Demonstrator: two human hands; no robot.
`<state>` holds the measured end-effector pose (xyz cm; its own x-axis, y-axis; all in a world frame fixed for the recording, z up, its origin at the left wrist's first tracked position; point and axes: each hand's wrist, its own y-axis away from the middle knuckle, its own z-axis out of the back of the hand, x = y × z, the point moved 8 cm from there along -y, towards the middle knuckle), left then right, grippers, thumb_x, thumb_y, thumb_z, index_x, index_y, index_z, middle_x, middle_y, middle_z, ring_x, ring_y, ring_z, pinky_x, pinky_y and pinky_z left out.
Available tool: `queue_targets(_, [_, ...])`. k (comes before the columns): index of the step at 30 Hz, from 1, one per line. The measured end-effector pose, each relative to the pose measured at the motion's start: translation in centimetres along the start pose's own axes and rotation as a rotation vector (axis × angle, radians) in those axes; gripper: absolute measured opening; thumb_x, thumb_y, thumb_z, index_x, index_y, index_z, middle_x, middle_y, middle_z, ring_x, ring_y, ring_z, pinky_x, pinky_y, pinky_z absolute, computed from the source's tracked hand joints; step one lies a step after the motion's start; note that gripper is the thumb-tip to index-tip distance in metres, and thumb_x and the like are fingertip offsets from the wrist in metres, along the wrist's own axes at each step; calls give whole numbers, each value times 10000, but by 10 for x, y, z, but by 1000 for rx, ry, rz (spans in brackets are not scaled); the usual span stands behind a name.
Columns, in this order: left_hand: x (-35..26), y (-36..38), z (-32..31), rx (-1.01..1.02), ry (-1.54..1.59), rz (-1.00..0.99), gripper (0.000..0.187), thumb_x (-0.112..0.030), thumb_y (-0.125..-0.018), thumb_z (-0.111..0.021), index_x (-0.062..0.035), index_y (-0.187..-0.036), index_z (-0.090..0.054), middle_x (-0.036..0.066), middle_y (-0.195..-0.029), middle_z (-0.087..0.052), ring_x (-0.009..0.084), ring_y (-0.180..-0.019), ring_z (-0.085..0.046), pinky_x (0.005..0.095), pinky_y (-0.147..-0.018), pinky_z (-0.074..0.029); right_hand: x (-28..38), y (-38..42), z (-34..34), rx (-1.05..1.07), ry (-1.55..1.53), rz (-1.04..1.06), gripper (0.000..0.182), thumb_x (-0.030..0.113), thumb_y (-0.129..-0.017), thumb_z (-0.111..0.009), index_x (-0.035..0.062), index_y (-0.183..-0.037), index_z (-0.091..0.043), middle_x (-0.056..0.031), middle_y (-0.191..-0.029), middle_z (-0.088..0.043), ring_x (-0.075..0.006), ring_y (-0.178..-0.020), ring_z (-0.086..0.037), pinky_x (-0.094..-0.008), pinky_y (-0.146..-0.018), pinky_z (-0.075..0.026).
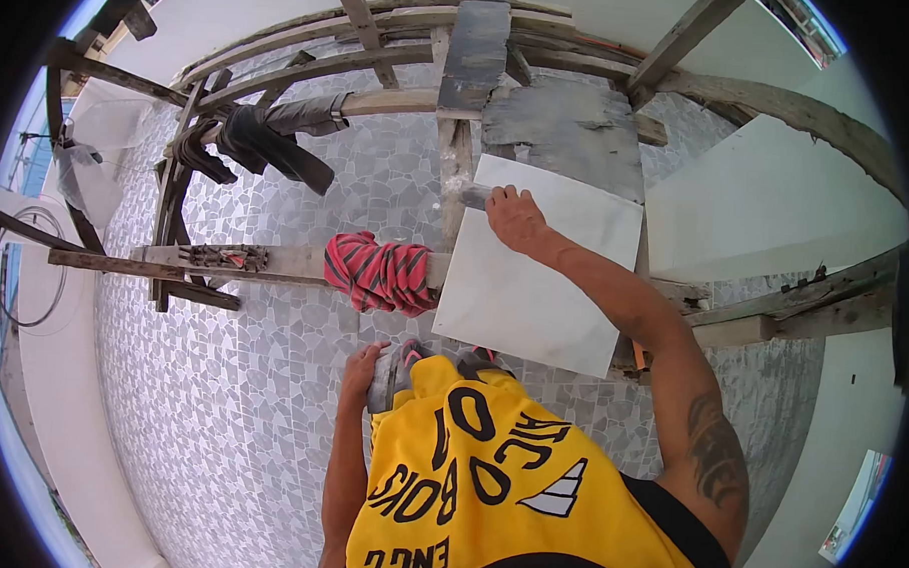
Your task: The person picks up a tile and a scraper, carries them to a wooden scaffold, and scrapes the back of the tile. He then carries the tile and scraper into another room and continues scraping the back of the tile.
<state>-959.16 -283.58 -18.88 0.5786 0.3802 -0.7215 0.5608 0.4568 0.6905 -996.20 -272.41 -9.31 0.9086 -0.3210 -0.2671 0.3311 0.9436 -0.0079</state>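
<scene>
A white square tile (540, 277) with faint grey marbling lies on the wooden supports in front of me. My right hand (517, 218) is closed over its upper left part, gripping a small flat grey tool (475, 196) whose end sticks out to the left past the tile's edge; its kind is not clear. Low beside my left leg, my left hand (364, 366) has its fingers curled at the top of a flat grey item (383, 380) that I cannot make out. Left of the tile, a red and grey striped cloth (380, 271) is wrapped round a plank.
Dark trousers (269, 142) hang over a wooden beam at the upper left. Weathered grey boards (565, 128) lie beyond the tile. Rough timber scaffolding (801, 106) surrounds the work area, above a stone-patterned floor (221, 376). A white panel (768, 200) stands at the right.
</scene>
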Motion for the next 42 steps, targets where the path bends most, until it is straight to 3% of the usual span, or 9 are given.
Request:
queue_targets(3, [-32,-3,-39,86,-105,-42,396,-321,-963,-507,-3,-1177,-607,105,-931,-706,109,-793,-624,232,-715,-477,65,30,-9,28,-84,152,260,157,-827,-576,20,-1040,-636,-121,-1015,-577,-247,-934,-548,-407,-700,-480])
queue_targets(7, [-52,-11,-70,187,-203,-37,434,-340,-952,-535,9,-1204,-588,107,-983,-690,130,-873,-612,260,-806,-460,-96,10,-75,125,-124,-644,228,165,-843,-571,56,-1024,-655,-108,-1042,-579,-248,-975,-529,-399,-714,-435])
queue_targets(14, [-68,-38,-109,150,-423,-202,462,-394,-921,-592,37,-1085,-613,47,-856,-629,116,-843,-567,267,-766,-449,48,78,-28,114,-104,-148,243,183,-867,-545,48,-1043,-643,-119,-1085,-575,-264,-968,-522,-404,-743,-430])
queue_targets(21, [-55,-75,-114,331,-648,-48,448,-443,-924,-577,-11,-943,-691,10,-796,-639,76,-695,-533,273,-669,-435,-159,204,-78,195,-62,-943,263,170,-812,-606,46,-1042,-631,-117,-1017,-581,-233,-898,-538,-371,-671,-430])
queue_targets(31, [-41,-75,-126,564,-564,75,458,-416,-934,-568,18,-1000,-697,30,-895,-680,100,-759,-589,265,-720,-462,143,183,22,106,-232,-522,322,224,-855,-518,17,-1074,-632,-128,-1063,-592,-269,-976,-516,-406,-779,-422])
queue_targets(34, [-20,-100,-123,677,-616,104,493,-431,-942,-550,39,-1024,-675,43,-900,-683,110,-746,-585,259,-727,-460,106,205,15,116,-129,-595,320,218,-848,-523,22,-1081,-623,-131,-1087,-586,-261,-991,-514,-404,-767,-428])
queue_targets(37, [-44,-72,-140,778,-687,137,490,-415,-960,-522,50,-1036,-659,66,-915,-702,116,-753,-599,255,-736,-464,-20,287,-21,261,188,-1082,235,167,-828,-564,18,-1001,-623,-125,-1019,-587,-259,-988,-543,-394,-721,-483])
queue_targets(39, [-53,-63,-138,825,-694,146,489,-419,-966,-510,41,-1048,-654,68,-911,-708,103,-729,-593,242,-705,-459,-64,351,-42,258,-116,-1445,158,143,-824,-568,25,-905,-635,-151,-950,-607,-289,-881,-597,-417,-670,-502])
queue_targets(42, [-44,-67,-143,892,-619,157,491,-445,-967,-496,12,-1066,-646,51,-886,-712,81,-645,-567,233,-619,-454,-41,309,8,209,89,-1253,205,145,-819,-576,21,-973,-630,-150,-958,-604,-276,-896,-589,-415,-672,-494])
